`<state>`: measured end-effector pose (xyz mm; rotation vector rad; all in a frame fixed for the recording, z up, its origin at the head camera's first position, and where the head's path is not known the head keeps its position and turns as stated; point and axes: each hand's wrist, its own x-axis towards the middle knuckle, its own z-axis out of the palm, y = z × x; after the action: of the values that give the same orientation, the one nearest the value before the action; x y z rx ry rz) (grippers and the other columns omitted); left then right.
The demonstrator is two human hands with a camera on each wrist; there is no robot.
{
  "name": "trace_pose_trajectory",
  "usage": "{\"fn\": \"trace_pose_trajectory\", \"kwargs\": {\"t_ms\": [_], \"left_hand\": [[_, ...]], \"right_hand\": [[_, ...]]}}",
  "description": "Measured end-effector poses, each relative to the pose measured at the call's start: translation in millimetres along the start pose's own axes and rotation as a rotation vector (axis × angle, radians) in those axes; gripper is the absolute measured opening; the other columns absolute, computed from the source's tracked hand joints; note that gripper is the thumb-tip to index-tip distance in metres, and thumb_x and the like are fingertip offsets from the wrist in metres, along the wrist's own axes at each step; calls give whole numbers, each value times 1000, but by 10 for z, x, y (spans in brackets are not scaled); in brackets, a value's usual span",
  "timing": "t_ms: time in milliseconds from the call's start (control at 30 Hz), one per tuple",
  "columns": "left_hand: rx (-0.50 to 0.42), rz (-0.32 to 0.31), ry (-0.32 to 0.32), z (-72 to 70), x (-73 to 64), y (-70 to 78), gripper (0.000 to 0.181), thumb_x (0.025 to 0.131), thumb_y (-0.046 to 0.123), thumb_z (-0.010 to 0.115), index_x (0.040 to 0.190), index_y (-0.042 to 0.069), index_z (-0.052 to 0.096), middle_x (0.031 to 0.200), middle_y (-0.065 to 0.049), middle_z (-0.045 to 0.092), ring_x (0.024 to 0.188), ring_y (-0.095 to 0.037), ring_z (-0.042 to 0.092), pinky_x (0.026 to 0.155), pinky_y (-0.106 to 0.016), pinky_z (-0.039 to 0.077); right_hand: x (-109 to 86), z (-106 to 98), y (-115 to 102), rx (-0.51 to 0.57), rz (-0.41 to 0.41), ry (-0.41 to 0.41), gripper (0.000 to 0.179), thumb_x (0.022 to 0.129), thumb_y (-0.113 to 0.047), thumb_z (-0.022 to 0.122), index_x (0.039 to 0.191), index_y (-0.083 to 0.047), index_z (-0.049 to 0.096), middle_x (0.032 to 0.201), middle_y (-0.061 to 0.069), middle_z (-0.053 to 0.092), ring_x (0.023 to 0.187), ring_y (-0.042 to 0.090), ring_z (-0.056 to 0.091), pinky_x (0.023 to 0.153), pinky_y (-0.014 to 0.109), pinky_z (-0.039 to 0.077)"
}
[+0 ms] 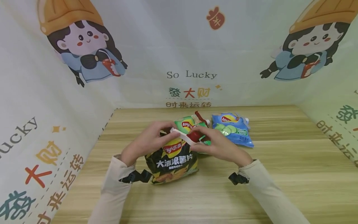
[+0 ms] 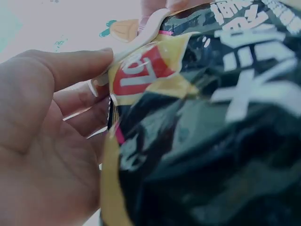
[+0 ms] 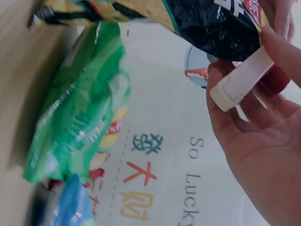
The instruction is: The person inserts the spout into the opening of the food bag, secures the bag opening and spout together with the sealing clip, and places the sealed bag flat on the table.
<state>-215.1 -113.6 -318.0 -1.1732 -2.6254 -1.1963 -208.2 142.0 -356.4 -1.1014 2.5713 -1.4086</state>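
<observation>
A black Lay's chip bag [image 1: 174, 166] stands tilted in front of me, its top edge inside a white sealing clip [image 1: 183, 137] with a red cap [image 1: 195, 136]. My left hand [image 1: 148, 141] pinches the clip's left end, thumb on the near side. At the other end, my right hand [image 1: 218, 144] grips the clip beside the cap. In the right wrist view, the clip's white end [image 3: 235, 87] pokes out between thumb and fingers. The bag's printed front [image 2: 202, 108] fills much of the left wrist view.
Behind the black bag stands a green Lay's bag [image 1: 179, 124] with a red piece at its top. A blue Lay's bag [image 1: 233, 130] with a white-capped clip lies to its right. Printed curtains rise behind the wooden table [image 1: 279, 174] and at both sides.
</observation>
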Motion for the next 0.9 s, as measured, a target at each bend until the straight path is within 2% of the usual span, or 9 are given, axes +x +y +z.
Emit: {"fn": "trace_pose_trajectory", "kwargs": {"t_ms": [133,200,300,367,433,500,567,767,900], "left_hand": [[97,-45,131,-2,-170,-4,23,98,29,65,114,13,64,110,-1,65,102,-19,58,86,-42,52],[136,-117,227,-6,-341,-55,42,95,35,68,131,16,56,128,-3,58,117,-24,53,95,-51,47],[59,-264,317,16,-609,-206,74,91,42,72,151,21,34,149,-7,41,132,-31,43,104,-58,39],[-69,-344,295,77,-748,-335,86,89,43,73,156,20,24,154,-11,37,134,-34,43,106,-57,39],[-236,-400,221,163,-853,-460,88,90,38,74,157,17,20,153,-15,39,134,-36,45,107,-52,40],[-338,-438,138,251,-946,-551,84,91,34,74,155,13,24,149,-17,44,132,-35,49,106,-47,43],[-393,-454,103,317,-1016,-606,75,92,30,73,152,9,32,142,-19,52,128,-34,54,103,-44,46],[-355,-452,221,293,-1173,-688,54,93,27,71,139,5,51,123,-16,67,114,-30,64,94,-39,52],[-324,-443,262,173,-1282,-738,51,95,24,69,137,1,53,121,-17,68,112,-26,65,91,-31,53]], "right_hand": [[7,63,55,56,-1,-7,38,94,-25,72,128,-16,58,112,-1,66,102,14,65,90,35,54],[9,99,73,89,-7,0,38,94,-25,71,128,-15,58,112,0,66,103,15,65,92,35,53],[-8,125,98,132,-5,45,38,94,-23,71,128,-14,58,111,2,67,102,17,66,90,34,54],[-24,129,116,159,0,79,39,94,-20,71,130,-12,57,112,5,67,102,19,66,88,34,55],[-21,146,128,185,13,104,41,94,-20,70,132,-11,56,114,6,67,103,21,66,86,35,55],[9,183,129,211,18,111,42,95,-21,70,133,-11,56,117,7,66,105,22,66,87,35,55],[55,231,116,238,23,114,43,95,-23,69,134,-11,55,121,7,65,111,23,65,90,36,53],[188,369,57,382,92,140,50,94,-20,70,139,-15,49,124,11,65,116,25,63,93,40,53],[227,460,61,412,207,81,59,95,-25,70,145,-16,40,124,15,64,107,25,66,92,44,53]]}}
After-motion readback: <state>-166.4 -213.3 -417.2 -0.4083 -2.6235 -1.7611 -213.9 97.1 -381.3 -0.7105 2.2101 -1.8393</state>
